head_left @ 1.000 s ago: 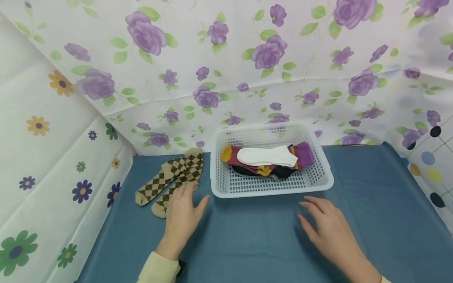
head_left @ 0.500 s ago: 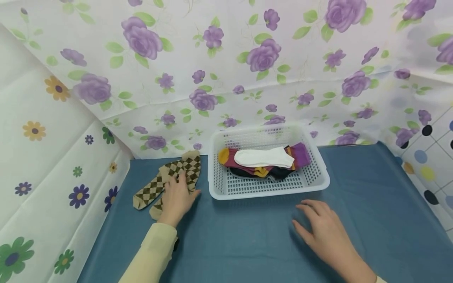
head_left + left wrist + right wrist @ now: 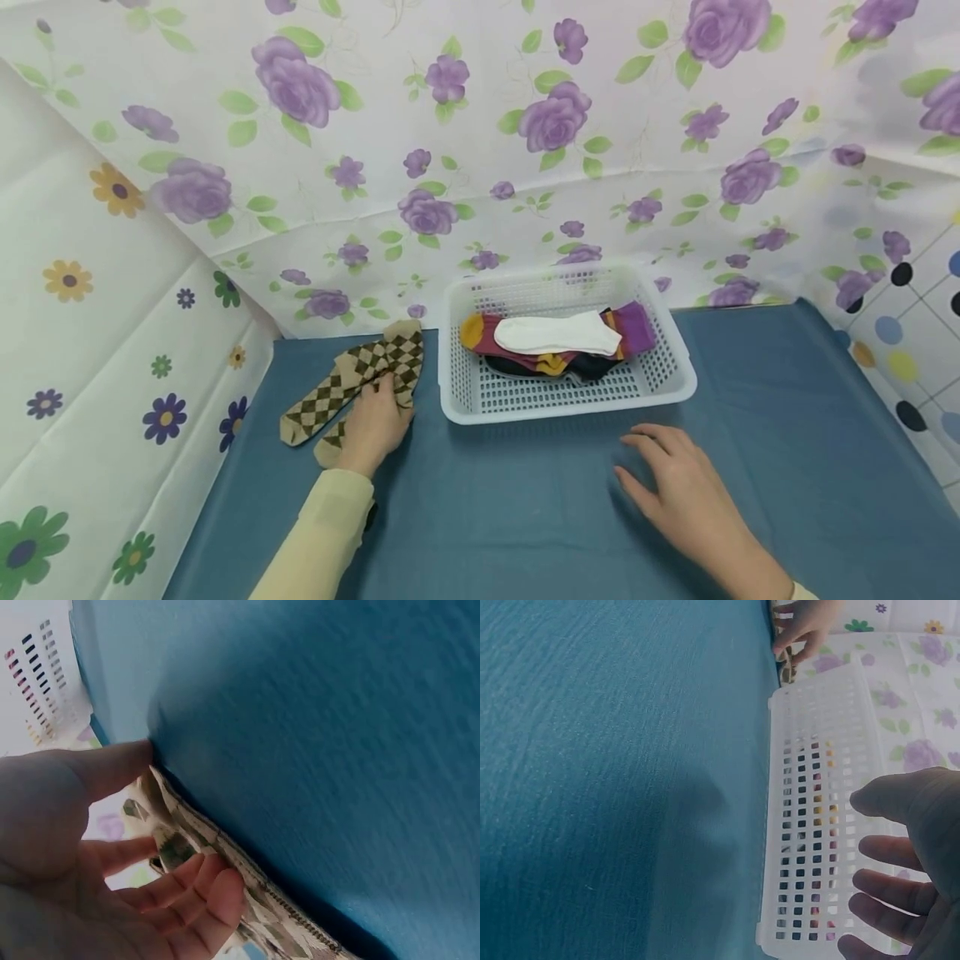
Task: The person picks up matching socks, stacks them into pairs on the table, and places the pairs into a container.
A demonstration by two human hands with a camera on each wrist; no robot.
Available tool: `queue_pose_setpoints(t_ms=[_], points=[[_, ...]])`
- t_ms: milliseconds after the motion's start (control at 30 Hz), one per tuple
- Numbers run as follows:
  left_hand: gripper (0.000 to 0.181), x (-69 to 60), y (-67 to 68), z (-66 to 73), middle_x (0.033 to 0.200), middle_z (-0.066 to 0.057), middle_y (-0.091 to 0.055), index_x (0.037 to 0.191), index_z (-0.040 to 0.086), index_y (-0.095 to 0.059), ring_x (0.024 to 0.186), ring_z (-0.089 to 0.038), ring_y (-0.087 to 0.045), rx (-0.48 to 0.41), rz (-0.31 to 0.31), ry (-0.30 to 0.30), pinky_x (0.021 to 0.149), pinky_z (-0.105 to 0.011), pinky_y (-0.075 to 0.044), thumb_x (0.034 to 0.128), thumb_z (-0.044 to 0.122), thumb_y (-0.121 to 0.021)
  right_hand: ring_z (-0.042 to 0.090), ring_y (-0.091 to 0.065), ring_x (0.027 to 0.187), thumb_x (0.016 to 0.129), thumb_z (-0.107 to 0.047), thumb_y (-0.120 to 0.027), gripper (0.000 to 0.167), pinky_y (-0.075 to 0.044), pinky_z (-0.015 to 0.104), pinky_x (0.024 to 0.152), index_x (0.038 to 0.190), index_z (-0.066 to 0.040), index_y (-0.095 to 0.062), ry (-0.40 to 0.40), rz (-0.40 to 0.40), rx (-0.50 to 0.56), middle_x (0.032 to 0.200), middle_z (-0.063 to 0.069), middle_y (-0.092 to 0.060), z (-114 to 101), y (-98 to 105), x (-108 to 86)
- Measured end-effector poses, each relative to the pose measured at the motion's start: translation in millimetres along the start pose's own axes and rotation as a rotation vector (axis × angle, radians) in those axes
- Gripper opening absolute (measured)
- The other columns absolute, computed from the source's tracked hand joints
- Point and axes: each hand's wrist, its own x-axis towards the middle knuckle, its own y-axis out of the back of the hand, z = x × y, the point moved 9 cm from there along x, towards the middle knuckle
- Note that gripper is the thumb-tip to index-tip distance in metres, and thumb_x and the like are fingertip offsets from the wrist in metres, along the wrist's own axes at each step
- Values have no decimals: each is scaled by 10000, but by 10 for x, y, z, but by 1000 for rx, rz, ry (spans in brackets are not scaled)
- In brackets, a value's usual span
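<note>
Two beige-and-brown diamond-patterned socks point(image 3: 318, 408) lie on the left of the blue tabletop, their upper parts overlapping. My left hand point(image 3: 372, 427) is on the nearer one, with thumb and curled fingers pinching its edge. In the left wrist view the fabric of that sock point(image 3: 262, 900) stands up in a fold between thumb and fingers. Part of the sock is hidden under the hand. My right hand point(image 3: 678, 492) hovers over the table in front of the basket, fingers loosely bent and holding nothing.
A white plastic basket point(image 3: 570, 410) stands at the back middle against the flowered cloth wall. Inside lie a white sock point(image 3: 558, 333), a maroon, yellow and purple sock point(image 3: 637, 329) and dark socks beneath. Patterned cloth walls enclose the table at left, back and right.
My left hand has come down onto the nearer diamond-patterned sock and its fingers have curled in, bunching the fabric slightly. My right hand has barely moved. The head view has shifted slightly.
</note>
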Motion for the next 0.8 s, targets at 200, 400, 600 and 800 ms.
queue_pose_setpoints(t_ms=[200, 400, 600, 800], points=[[591, 4, -17, -16, 1275, -283, -427, 1366, 76, -409, 1060, -464, -511, 29, -46, -8, 761, -571, -448, 902, 395, -589, 217, -531, 1044, 725, -342, -782, 364, -461, 448, 846, 1031, -181, -669, -6, -3, 1, 1120, 20, -594, 9, -6, -19], [509, -9, -55, 8, 1185, -267, -500, 1319, 75, -472, 1036, -444, -529, 76, -36, -57, 758, -548, -450, 909, 352, -590, 219, -538, 1037, 727, -339, -783, 331, -466, 451, 838, 996, -177, -680, -10, -25, -1, 1109, 26, -597, -2, -25, -32], [351, -78, 40, 7, 1045, -194, -583, 1198, 61, -532, 861, -315, -570, -124, -6, -61, 640, -418, -438, 924, 281, -526, 217, -540, 1049, 732, -331, -780, 307, -468, 446, 846, 983, -185, -681, 4, -31, 8, 1117, 23, -600, -40, -22, -31], [223, -229, 311, 33, 731, -87, -437, 875, 110, -379, 484, -198, -442, -476, 104, -82, 442, -293, -351, 944, 244, -544, 206, -542, 1062, 743, -337, -771, 295, -475, 440, 852, 987, -196, -682, 5, -45, 10, 1126, 11, -603, -57, -20, -39]])
